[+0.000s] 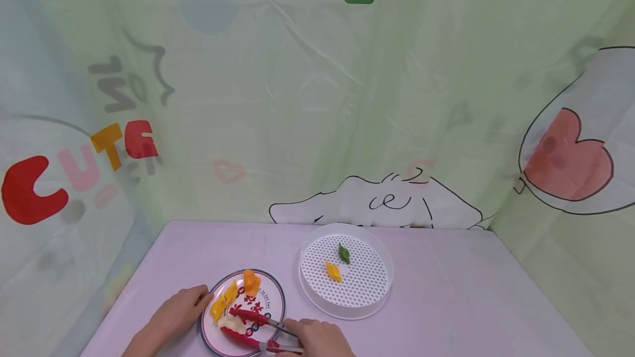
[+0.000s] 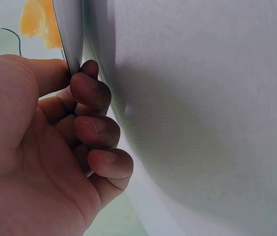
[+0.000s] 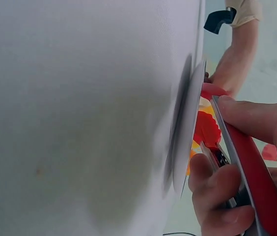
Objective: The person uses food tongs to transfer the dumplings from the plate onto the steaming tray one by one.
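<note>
Red tongs point(image 1: 251, 317) in the right grip point(image 1: 318, 338) straddle a cream piece point(image 1: 232, 323).

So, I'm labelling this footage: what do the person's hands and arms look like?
The left hand and right hand are gloveless, with no rings visible. The left forearm wears a pale cream band or sleeve, a dark, bent piece beside it.

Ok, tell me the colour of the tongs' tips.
The tongs' tips are red, clearest in the head view.
</note>
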Demonstrator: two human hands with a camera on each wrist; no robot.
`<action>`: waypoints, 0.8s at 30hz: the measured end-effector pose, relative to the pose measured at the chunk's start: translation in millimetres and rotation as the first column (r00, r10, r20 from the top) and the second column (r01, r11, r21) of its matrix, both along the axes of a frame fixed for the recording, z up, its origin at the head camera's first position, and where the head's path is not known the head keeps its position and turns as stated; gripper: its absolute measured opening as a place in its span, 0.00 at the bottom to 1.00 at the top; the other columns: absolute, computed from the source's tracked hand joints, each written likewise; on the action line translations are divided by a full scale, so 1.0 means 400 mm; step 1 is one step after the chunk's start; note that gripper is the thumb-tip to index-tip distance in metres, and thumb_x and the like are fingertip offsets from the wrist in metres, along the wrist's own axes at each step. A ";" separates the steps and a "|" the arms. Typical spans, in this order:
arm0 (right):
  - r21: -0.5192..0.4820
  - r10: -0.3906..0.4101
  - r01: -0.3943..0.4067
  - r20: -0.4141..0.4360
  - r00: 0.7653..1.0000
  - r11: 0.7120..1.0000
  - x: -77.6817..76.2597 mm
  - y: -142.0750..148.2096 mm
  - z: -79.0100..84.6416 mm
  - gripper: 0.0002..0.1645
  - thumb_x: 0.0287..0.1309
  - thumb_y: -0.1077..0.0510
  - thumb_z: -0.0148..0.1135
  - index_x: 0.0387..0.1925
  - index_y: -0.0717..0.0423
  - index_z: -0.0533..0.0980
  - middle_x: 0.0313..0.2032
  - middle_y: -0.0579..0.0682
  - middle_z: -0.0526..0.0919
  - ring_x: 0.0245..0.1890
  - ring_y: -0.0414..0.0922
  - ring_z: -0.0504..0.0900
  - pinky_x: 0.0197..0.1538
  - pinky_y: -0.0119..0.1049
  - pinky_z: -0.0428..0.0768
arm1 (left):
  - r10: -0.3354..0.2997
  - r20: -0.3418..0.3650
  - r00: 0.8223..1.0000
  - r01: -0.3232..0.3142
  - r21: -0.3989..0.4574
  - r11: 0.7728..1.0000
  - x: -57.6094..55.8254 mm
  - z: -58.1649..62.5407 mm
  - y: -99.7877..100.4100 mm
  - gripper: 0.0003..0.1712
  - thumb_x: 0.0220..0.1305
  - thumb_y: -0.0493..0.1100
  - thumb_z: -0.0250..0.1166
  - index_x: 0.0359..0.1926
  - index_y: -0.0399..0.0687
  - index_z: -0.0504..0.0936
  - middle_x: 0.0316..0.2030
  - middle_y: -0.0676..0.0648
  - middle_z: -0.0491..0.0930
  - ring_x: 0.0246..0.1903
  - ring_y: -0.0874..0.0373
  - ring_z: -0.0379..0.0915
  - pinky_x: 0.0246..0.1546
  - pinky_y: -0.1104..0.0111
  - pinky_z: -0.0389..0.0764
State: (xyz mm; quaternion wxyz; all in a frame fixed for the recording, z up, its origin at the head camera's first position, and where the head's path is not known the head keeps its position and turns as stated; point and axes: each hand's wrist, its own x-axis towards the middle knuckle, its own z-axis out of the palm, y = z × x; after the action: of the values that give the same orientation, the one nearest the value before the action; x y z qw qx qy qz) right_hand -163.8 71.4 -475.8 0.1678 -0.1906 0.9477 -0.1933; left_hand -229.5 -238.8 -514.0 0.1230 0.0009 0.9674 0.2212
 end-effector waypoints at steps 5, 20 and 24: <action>-0.017 -0.040 0.040 -0.002 0.999 0.999 0.000 0.014 0.015 0.31 0.55 0.32 0.67 0.57 0.40 0.80 0.23 0.40 0.71 0.26 0.36 0.68 0.32 0.31 0.68 | -0.003 0.002 1.000 0.003 -0.007 1.000 0.000 0.001 0.001 0.17 0.71 0.53 0.61 0.45 0.44 0.81 0.29 0.53 0.77 0.32 0.57 0.71 0.44 0.57 0.83; -0.177 -0.160 0.144 -0.081 0.984 0.974 -0.013 0.101 0.069 0.35 0.52 0.33 0.71 0.56 0.47 0.81 0.25 0.37 0.76 0.27 0.37 0.71 0.29 0.31 0.71 | -0.008 -0.005 1.000 0.008 -0.005 1.000 0.006 0.009 -0.001 0.22 0.73 0.55 0.59 0.49 0.41 0.82 0.35 0.51 0.82 0.35 0.57 0.72 0.49 0.51 0.81; -0.176 -0.192 0.164 -0.158 0.969 0.971 -0.024 0.130 0.072 0.37 0.51 0.33 0.71 0.57 0.48 0.81 0.28 0.36 0.80 0.27 0.36 0.71 0.29 0.29 0.71 | -0.004 0.001 1.000 0.004 0.000 1.000 0.006 0.009 0.001 0.21 0.73 0.54 0.59 0.49 0.41 0.82 0.33 0.52 0.81 0.34 0.57 0.72 0.44 0.55 0.82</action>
State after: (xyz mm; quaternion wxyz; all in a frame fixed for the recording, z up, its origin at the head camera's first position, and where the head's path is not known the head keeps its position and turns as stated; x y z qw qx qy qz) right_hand -173.6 123.5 -446.8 0.0504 -0.1338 0.9532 -0.2664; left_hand -227.1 -238.4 -510.5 0.1239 0.0030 0.9674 0.2209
